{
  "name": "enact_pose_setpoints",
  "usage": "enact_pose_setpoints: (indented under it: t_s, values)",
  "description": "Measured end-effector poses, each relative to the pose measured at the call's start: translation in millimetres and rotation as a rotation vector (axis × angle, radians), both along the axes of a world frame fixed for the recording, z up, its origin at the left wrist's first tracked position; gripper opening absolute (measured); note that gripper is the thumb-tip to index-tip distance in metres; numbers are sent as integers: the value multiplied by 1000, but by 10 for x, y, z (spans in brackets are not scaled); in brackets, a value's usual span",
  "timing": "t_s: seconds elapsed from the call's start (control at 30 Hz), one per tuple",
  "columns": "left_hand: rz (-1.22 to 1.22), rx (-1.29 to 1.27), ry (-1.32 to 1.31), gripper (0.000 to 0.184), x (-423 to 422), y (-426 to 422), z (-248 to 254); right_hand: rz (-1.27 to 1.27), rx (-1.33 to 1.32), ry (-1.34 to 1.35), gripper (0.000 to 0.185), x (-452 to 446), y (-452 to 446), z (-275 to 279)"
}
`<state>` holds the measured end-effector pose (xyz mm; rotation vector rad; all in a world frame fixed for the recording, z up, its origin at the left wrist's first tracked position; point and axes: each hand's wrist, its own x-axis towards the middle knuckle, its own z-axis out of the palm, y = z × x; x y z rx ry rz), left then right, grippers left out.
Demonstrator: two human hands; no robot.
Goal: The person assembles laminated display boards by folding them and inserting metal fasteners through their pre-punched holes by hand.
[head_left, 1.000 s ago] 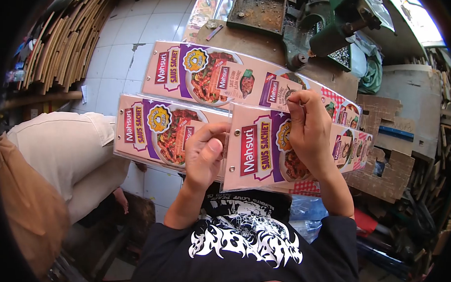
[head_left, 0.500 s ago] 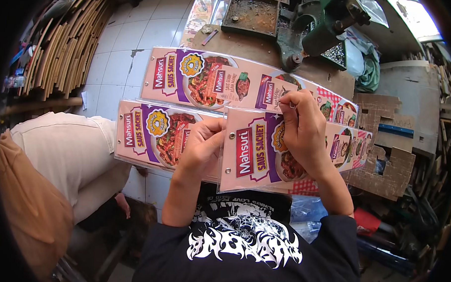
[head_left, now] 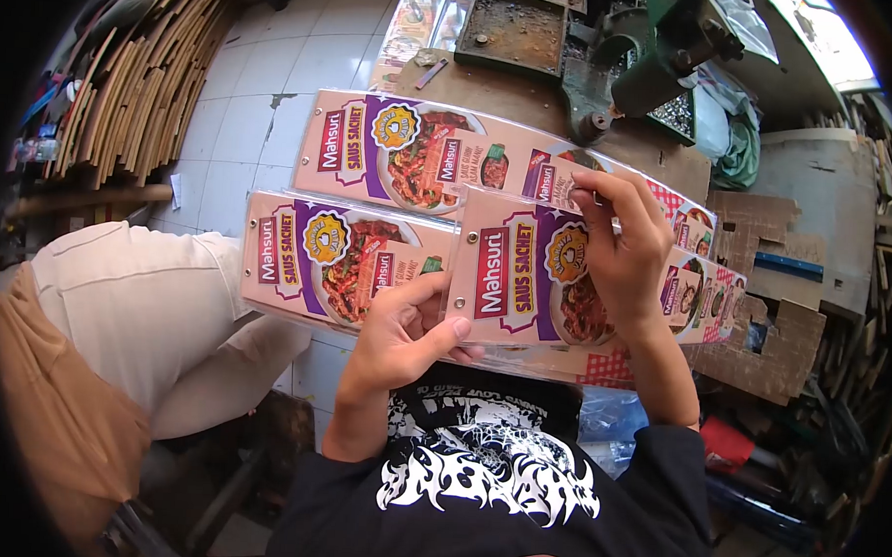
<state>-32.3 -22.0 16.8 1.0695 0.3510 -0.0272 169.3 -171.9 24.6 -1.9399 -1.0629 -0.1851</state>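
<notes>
A laminated "Mahsuri Saus Sachet" sign (head_left: pixel 490 275), with metal eyelets along its left edge, lies nearest my body. My left hand (head_left: pixel 395 341) grips that sign's lower left edge, thumb on top and fingers partly underneath. Over the sign's upper part is my right hand (head_left: pixel 629 251), its fingers curled in a pinch near the top edge; what is between the fingertips is hidden. Under and to the left rests a stack of matching signs (head_left: pixel 278 297). Another such sign (head_left: pixel 322 181) lies farther back, beside the machine.
A green press machine (head_left: pixel 649 84) stands at the back right, next to a metal tray (head_left: pixel 514 30) of small parts. Cut cardboard (head_left: pixel 793 340) lies at right. Wooden strips (head_left: pixel 143 81) are stacked at far left. A person in light trousers (head_left: pixel 136 297) sits close on my left.
The sign in front has shifted slightly up and away from my body. My left hand has moved down its left edge, with its thumb now on top. My right hand has moved slightly right and its fingers have loosened.
</notes>
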Motion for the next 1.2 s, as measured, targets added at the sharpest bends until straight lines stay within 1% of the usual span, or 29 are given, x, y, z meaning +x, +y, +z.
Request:
enact_pose_setpoints:
  t_s: [0.03, 0.13, 0.2, 0.27, 0.3, 0.33, 0.4, 0.47, 0.67, 0.7, 0.73, 0.83, 1.03, 1.13, 1.2]
  values:
    - [15, -3, -3, 38, 2, -3, -14, -7, 56, -21, 17, 1, -13, 22]
    - [37, -7, -10, 37, 21, -18, -7, 11, 68, -64, 19, -15, -67, 129]
    - [46, -10, -10, 37, 28, -27, -11, 16, 80, -30, 20, -77, -85, 149]
    - [57, -21, -11, 37, 27, -25, -31, 74, 30, 95, 22, -142, -108, 183]
    - [59, -23, -10, 37, 35, -26, -28, 114, 32, 20, 24, -155, -96, 166]
    - [68, -19, -22, 36, 46, -26, -19, 117, 29, 22, 24, -182, -84, 169]
    - [81, -14, -32, 35, 61, -37, -32, 219, 9, 33, 24, -268, -68, 187]
    - [127, 19, -82, 36, 77, -60, -68, 252, -18, 112, 24, -357, -48, 215]
    - [147, 5, -84, 41, 96, -56, -15, 320, -18, 80, 22, -475, 32, 161]
    - [151, 4, -94, 42, 97, -54, -15, 335, 23, 44, 23, -479, 68, 160]
    - [156, 0, -92, 42, 94, -55, -12, 340, 19, 47, 23, -487, 78, 167]
    - [164, 24, -89, 42, 84, -58, 13, 352, 11, -54, 23, -496, 106, 173]
    - [172, 52, -119, 42, 71, -76, 5, 381, -16, -129, 23, -484, 130, 201]
    - [204, 83, -138, 42, 69, -79, 3, 403, 16, -125, 24, -490, 146, 179]
    - [169, 128, -119, 40, 76, -57, 35, 414, 5, -132, 25, -479, 145, 182]
